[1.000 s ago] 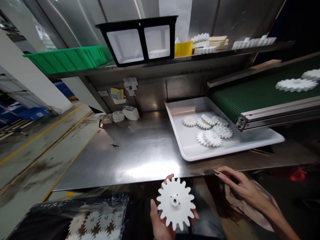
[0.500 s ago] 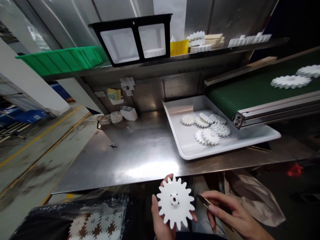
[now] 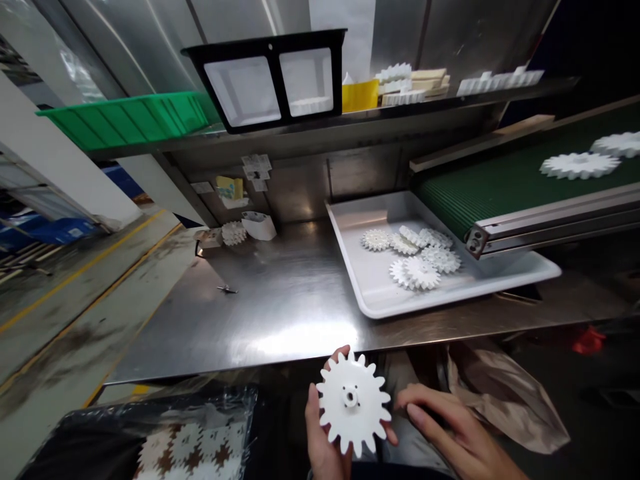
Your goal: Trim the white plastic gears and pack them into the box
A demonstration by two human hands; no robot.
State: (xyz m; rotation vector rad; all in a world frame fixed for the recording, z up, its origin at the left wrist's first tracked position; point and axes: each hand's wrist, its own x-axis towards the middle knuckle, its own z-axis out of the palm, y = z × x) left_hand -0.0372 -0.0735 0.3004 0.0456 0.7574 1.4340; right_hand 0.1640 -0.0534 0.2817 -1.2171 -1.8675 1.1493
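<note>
A white plastic gear [image 3: 354,419] with a raised hub and small holes round it faces me, in front of the bench edge. My left hand [image 3: 323,433] grips it from behind and the left side, fingertips showing at the rim. To the right of the gear, my right hand [image 3: 457,427] is closed with curled fingers, apart from the teeth. The slim, dark-tipped, knife-like tool seen in it earlier is hidden now behind the fingers. Several white gears [image 3: 423,272] lie in the white tray [image 3: 370,312] beyond.
A green conveyor belt [image 3: 480,187] carrying gears [image 3: 580,165] ends over the tray. At lower left, a black-lined box [image 3: 75,433] holds stacked gears [image 3: 193,447]. A small metal piece [image 3: 227,289] lies on the steel bench [image 3: 280,287]. Above is a shelf with a green bin [image 3: 130,120].
The gear has moved slightly right and tilted a little in my left hand. My right hand has turned and drawn its fingers in, so the slim tool no longer shows.
</note>
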